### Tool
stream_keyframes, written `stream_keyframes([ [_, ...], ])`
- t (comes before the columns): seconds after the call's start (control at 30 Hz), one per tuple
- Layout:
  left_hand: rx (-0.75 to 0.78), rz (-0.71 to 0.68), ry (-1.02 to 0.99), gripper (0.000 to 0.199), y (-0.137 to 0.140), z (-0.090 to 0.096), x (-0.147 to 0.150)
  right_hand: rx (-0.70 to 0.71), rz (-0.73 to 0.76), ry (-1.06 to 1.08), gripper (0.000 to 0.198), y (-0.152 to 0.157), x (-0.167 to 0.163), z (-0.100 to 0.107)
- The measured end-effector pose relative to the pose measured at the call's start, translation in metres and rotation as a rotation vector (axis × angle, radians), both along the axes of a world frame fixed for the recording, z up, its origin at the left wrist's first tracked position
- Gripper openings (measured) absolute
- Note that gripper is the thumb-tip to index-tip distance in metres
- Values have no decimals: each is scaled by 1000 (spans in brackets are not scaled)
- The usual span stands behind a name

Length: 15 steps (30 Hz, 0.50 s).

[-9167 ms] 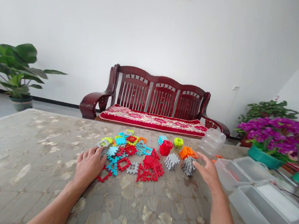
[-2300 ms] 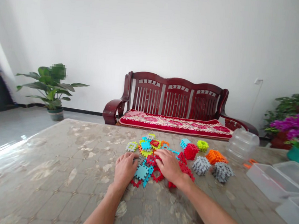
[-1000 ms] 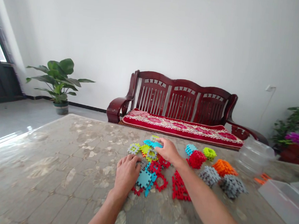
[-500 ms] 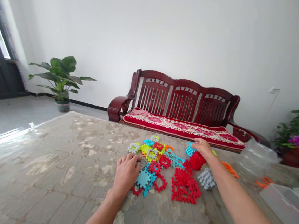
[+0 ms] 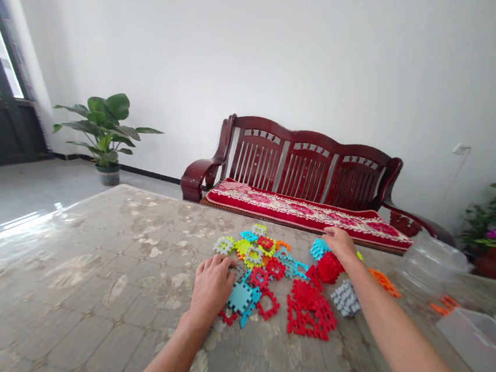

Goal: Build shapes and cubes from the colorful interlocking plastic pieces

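Observation:
My left hand [image 5: 214, 280] rests at the left edge of a loose pile of toothed plastic building pieces. Its fingers are loosely bent and apart, touching a grey piece [image 5: 238, 272]; a light-blue square piece [image 5: 241, 296] lies just right of the wrist. Over on the far side, my right hand [image 5: 339, 241] hovers beside a blue stack [image 5: 319, 249], fingers stretched to the left with nothing visible in them. Below it sit a red stack [image 5: 329, 268] and a grey stack [image 5: 346, 298]. Flat red pieces [image 5: 311, 315] lie nearer to me.
Orange pieces [image 5: 384, 283] lie right of my forearm. Clear plastic tubs [image 5: 433, 265] and a translucent box [image 5: 473, 345] stand at the right of the cloth-covered table [image 5: 102, 289]. Behind the table is a wooden bench [image 5: 307, 162]; a potted plant [image 5: 107, 173] stands at left.
The whole view has shifted slightly to the right. My right hand has lifted a little from the blue stack; my left hand keeps its place.

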State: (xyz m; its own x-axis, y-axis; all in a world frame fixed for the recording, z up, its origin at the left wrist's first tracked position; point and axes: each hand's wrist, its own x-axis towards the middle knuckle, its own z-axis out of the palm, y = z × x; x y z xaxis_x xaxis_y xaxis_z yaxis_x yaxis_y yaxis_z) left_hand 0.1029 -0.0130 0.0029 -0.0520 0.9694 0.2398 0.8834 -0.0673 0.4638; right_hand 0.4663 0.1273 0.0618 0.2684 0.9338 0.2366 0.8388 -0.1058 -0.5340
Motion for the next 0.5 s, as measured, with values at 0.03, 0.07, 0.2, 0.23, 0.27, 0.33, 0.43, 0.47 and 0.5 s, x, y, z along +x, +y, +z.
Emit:
stream_keyframes([
  [0.03,-3,1,0,26,0,1,0,6,19,-16,38,0,-8,1],
  [0.07,-5,1,1,26,-1,1,0,7,51,-30,38,0,-17,1],
  [0.2,-1,-3,-3,26,-2,3,0,-33,244,-82,34,-6,-60,-11],
  [0.23,0,-4,-5,26,-2,3,0,-51,282,-100,34,-8,-70,-15],
  [0.27,-1,-3,-6,27,-2,3,0,-72,309,-121,33,-11,-78,-20],
  [0.33,-4,0,-9,27,-1,3,1,-118,338,-168,32,-17,-91,-29],
  [0.43,-7,7,-14,27,-1,2,1,-169,351,-236,35,-23,-101,-37],
  [0.47,-6,8,-16,27,-1,1,1,-178,353,-256,37,-25,-103,-38],
  [0.5,-3,7,-18,28,-1,1,1,-184,353,-274,38,-26,-104,-38],
])
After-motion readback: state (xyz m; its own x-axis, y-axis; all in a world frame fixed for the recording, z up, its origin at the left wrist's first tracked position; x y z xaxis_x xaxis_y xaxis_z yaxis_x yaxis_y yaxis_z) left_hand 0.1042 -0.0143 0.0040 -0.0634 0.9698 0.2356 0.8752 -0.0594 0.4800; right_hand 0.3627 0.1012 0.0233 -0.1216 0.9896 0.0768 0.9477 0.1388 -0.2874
